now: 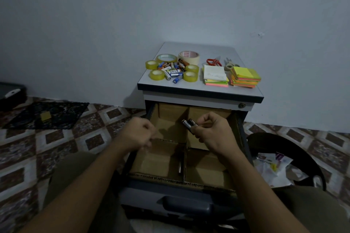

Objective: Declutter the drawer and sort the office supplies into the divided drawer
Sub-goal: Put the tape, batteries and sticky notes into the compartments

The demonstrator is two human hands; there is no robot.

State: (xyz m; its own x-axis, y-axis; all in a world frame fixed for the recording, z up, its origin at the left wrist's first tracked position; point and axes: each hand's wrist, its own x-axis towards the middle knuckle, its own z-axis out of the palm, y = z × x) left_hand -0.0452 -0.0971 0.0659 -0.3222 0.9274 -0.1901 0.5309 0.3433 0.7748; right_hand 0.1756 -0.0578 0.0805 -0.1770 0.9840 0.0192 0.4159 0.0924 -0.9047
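The right hand (214, 132) pinches two batteries (189, 124); next, I reckon, drop them into the drawer (180, 180) compartment beneath that grip. The left hand (140, 131) is curled, contents unclear.

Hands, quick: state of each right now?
Left hand: closed, fingers curled, nothing visible in it.
Right hand: pinching two black cylindrical batteries.

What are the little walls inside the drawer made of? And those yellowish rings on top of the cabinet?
The dividers look like cardboard: they are dull brown, with a wavy corrugated edge along the top. The yellowish rings look like rolls of clear plastic tape: they are glossy and see-through, wound around a pale core that is probably card.
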